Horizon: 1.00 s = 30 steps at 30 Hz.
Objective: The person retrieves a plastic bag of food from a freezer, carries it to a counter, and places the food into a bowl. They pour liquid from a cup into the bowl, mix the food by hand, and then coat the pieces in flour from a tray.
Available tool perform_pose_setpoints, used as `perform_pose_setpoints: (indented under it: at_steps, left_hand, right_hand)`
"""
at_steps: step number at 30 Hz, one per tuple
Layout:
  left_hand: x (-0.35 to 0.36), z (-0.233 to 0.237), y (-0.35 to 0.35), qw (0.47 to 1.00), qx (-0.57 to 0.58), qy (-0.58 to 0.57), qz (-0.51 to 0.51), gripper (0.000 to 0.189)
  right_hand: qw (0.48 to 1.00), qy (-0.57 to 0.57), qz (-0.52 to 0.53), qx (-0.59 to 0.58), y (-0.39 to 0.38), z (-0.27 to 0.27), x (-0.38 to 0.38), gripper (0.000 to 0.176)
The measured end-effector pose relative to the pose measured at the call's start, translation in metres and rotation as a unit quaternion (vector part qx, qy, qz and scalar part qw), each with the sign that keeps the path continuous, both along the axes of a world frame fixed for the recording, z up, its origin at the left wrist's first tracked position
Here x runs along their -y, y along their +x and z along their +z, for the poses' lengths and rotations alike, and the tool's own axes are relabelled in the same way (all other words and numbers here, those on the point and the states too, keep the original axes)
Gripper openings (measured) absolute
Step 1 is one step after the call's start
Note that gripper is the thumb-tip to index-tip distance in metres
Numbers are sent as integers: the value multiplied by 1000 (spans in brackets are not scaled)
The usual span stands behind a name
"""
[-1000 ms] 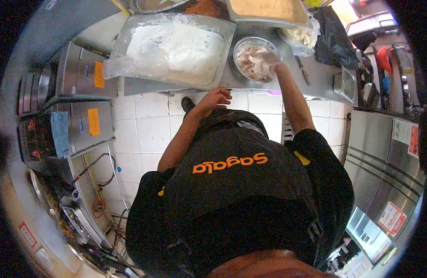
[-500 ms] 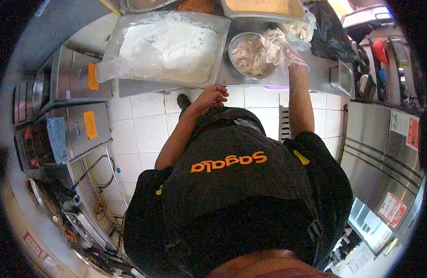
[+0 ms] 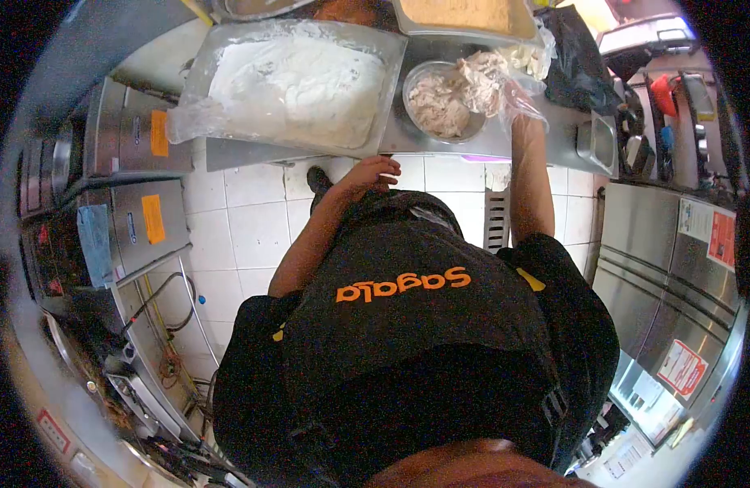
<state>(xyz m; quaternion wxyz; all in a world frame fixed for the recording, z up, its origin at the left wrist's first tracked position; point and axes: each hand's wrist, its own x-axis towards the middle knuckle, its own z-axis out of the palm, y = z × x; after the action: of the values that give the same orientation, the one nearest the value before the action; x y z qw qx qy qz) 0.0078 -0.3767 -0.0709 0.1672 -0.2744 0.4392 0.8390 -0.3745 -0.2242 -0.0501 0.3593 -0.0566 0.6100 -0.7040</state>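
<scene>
My right hand [image 3: 512, 96], in a clear plastic glove, is at the right rim of a round metal bowl [image 3: 409, 107]. It grips a clump of pale, wet, coated meat [image 3: 479, 75], which hides most of the fingers. More pale pink meat [image 3: 440, 110] lies in the bowl. My bare left hand [image 3: 373, 174] hangs just before the counter edge, below the flour tray, its fingers loosely bent and apart with nothing in them. The wide clear tray [image 3: 393, 81] left of the bowl holds white flour [image 3: 302, 77].
Behind the bowl stands a tray of orange-brown crumbs [image 3: 464, 16]. A black plastic bag [image 3: 582, 61] and a small metal pan [image 3: 599, 145] are on the right of the steel counter [image 3: 261, 153]. Steel drawers [image 3: 151, 130] line the left, steel cabinets [image 3: 643, 252] the right.
My right hand and the clump have shifted slightly up and to the right over the bowl. My left hand stays nearly where it was.
</scene>
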Motion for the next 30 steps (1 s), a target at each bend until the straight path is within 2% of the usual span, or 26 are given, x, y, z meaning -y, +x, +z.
perform_pose_setpoints:
  at_steps: [2, 5, 8, 11, 14, 16, 17, 18, 20, 21, 23, 25, 28, 30]
  left_hand:
    - [3, -4, 7, 999, 28, 13, -16, 37]
    - [6, -7, 30, 992, 58, 66, 91, 48]
    - [14, -8, 38, 961, 108, 43, 251, 47]
    - [25, -14, 33, 938, 44, -19, 342, 41]
    - [28, -26, 19, 938, 60, -27, 340, 35]
    - [24, -49, 23, 961, 2, -103, 256, 35]
    - [23, -48, 23, 964, 0, -97, 249, 35]
    - [22, -48, 23, 966, -2, -90, 243, 34]
    - [9, -24, 16, 954, 48, 13, 297, 34]
    - [5, -21, 16, 956, 47, 17, 288, 35]
    - [2, -46, 19, 961, -71, -133, 232, 35]
    - [2, -42, 20, 958, -92, -185, 197, 35]
    - [4, -18, 15, 973, -4, -97, 210, 35]
    - [4, -1, 12, 966, 31, -15, 255, 35]
  right_hand:
    - [1000, 4, 3, 4, 8, 1, 4, 33]
    - [1000, 8, 9, 7, 16, 3, 9, 33]
    - [1000, 12, 13, 8, 23, 8, 10, 34]
    - [1000, 21, 15, 11, 30, 17, 9, 34]
    - [999, -25, -8, 45, 15, -1, 6, 34]
    - [991, -93, -38, 92, -11, -31, 5, 35]
    - [984, -127, -52, 115, -16, -36, 6, 36]
    - [988, -101, -47, 109, -11, -24, 9, 37]
    - [992, -77, -42, 93, -5, -9, 9, 36]
    - [993, -73, -40, 84, -3, -4, 8, 36]
    - [994, -69, -34, 72, -6, 2, 7, 36]
    - [996, -63, -21, 54, -9, 8, 9, 35]
    - [998, -57, 8, 18, -13, 22, 16, 35]
    - [998, -51, 41, -19, -14, 36, 24, 34]
